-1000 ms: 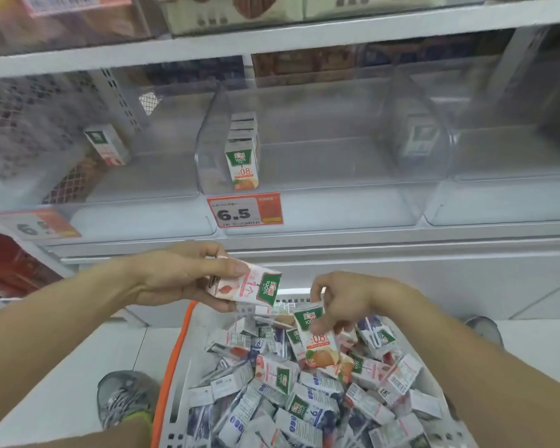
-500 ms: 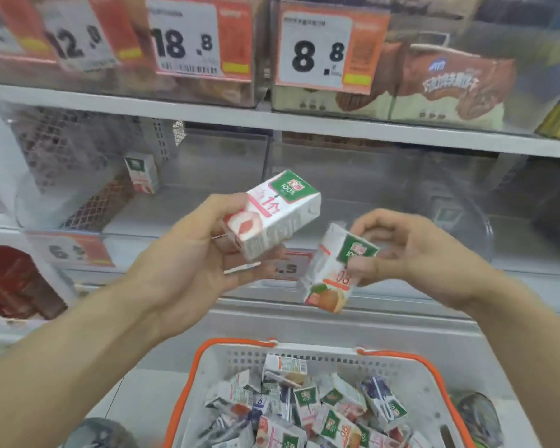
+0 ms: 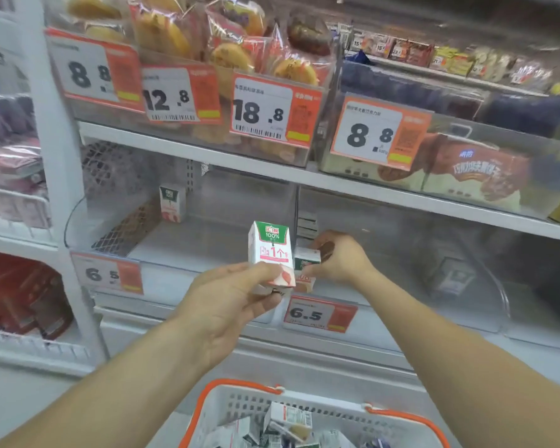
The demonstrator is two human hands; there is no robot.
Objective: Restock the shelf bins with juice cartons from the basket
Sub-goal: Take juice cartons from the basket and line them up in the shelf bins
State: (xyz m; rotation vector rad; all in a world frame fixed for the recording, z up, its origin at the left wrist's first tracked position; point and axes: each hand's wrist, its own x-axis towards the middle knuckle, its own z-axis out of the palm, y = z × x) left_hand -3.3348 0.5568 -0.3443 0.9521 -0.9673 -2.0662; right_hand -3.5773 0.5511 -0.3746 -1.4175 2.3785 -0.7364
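The left hand [image 3: 227, 305] holds a juice carton [image 3: 270, 250] upright in front of the shelf, thumb and fingers pinching its lower end, so the green top and the red "1" on its white face show plainly. Just to its right, the right hand [image 3: 340, 257] reaches over the front lip of the middle clear bin [image 3: 401, 227], its fingers curled round a second carton [image 3: 306, 263] that is partly hidden behind the first one (only its green-and-white top and an orange corner show). Behind that hand a short row of cartons [image 3: 307, 224] stands in the middle bin along its left wall. The left bin [image 3: 117, 227] holds a lone carton [image 3: 172, 202] standing upright toward the back, near the perforated rear panel. Further right, behind the curved clear plastic, another carton [image 3: 455, 276] shows only as a blur. Price tags reading 6.5 hang on the shelf front: one [image 3: 109, 274] under the left bin, another [image 3: 319, 315] just below the two hands. At the bottom edge sits the white basket [image 3: 307, 400] with orange handles, cartons [image 3: 285, 421] lying jumbled inside it. The shelf above carries bagged pastries [image 3: 227, 43] and larger price tags [image 3: 272, 113].
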